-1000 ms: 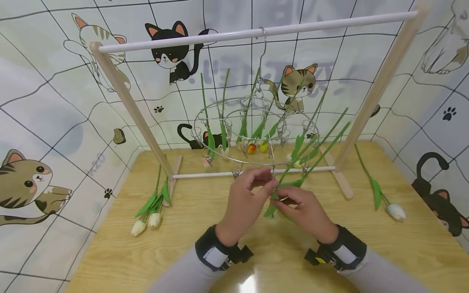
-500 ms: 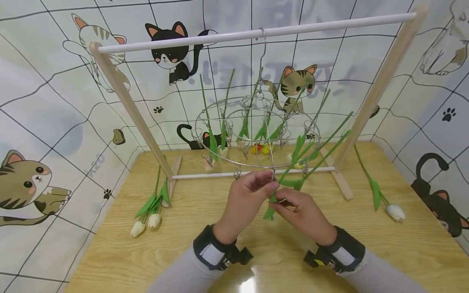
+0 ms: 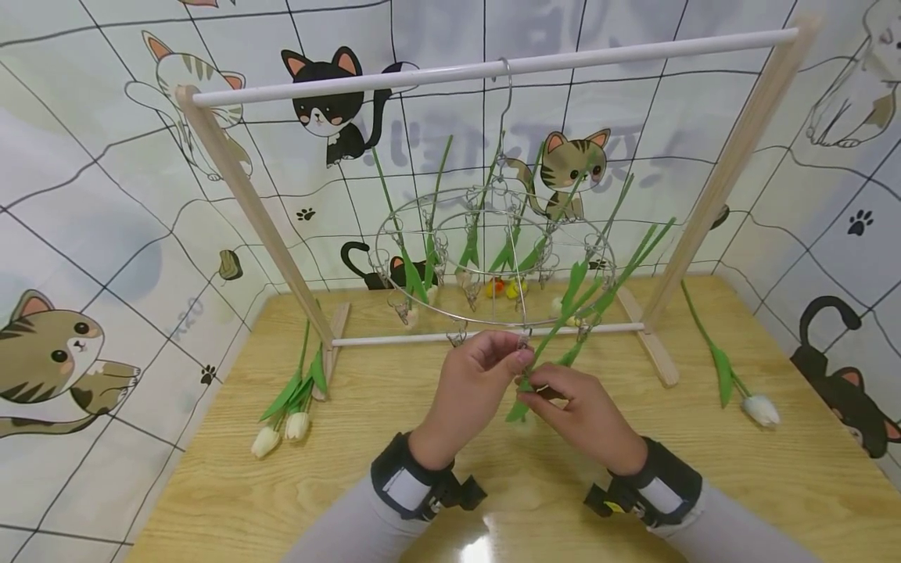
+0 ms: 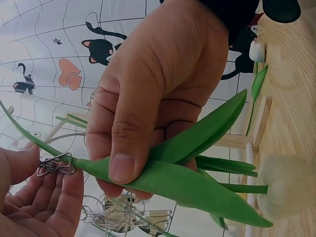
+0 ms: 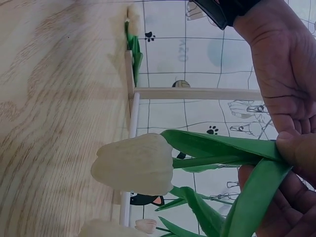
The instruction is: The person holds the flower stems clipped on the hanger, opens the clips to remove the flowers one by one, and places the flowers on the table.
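Note:
My left hand (image 3: 470,387) pinches a wire clip (image 4: 57,165) at the front of the round metal hanger (image 3: 450,310). The clip sits at the stem of a white tulip (image 5: 133,163), just above its leaves. My right hand (image 3: 587,414) pinches the base of those green leaves (image 4: 197,185) between thumb and fingers, right below the left hand. The tulip points blossom down, its stem slanting up to the right in the head view. More tulips hang head down around the hanger, among them a red-and-yellow blossom (image 3: 495,288) and a yellow one (image 3: 517,288).
The hanger hooks over the white bar (image 3: 422,75) of a wooden-legged rack. Two white tulips (image 3: 281,434) lie on the table (image 3: 338,493) by the rack's left foot. Another white tulip (image 3: 760,409) lies at the right. Behind stands a cat-print wall covering (image 3: 436,23).
Both hands stay nearly in place at the clip and leaves. The hanging tulips sway a little; at the right, the stem tips have drawn closer together.

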Action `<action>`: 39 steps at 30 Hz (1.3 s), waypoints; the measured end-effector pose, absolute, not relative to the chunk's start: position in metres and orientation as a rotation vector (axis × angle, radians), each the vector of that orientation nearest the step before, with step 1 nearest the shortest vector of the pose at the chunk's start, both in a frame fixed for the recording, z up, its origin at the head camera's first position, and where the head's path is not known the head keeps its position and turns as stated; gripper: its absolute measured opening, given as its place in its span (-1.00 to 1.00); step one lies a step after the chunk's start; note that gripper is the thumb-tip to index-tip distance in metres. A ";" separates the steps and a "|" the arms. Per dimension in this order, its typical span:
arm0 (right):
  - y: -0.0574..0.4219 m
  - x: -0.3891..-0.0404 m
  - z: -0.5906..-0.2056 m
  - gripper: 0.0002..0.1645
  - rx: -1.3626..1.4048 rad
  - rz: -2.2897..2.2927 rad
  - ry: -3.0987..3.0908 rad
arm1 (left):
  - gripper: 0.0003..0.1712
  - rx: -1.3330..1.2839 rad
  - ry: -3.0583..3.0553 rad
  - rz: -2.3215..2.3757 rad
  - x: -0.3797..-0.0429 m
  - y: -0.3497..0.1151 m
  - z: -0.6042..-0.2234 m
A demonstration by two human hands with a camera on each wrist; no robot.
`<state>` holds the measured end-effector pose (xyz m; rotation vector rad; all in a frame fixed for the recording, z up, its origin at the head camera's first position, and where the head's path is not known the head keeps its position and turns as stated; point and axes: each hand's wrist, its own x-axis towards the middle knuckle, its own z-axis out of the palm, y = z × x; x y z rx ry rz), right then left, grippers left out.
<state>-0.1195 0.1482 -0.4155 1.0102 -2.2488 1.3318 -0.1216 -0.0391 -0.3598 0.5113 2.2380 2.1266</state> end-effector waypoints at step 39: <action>0.182 -0.101 -0.382 -0.50 0.924 1.190 -2.232 | -0.74 0.545 2.277 2.184 -0.128 -0.047 -0.358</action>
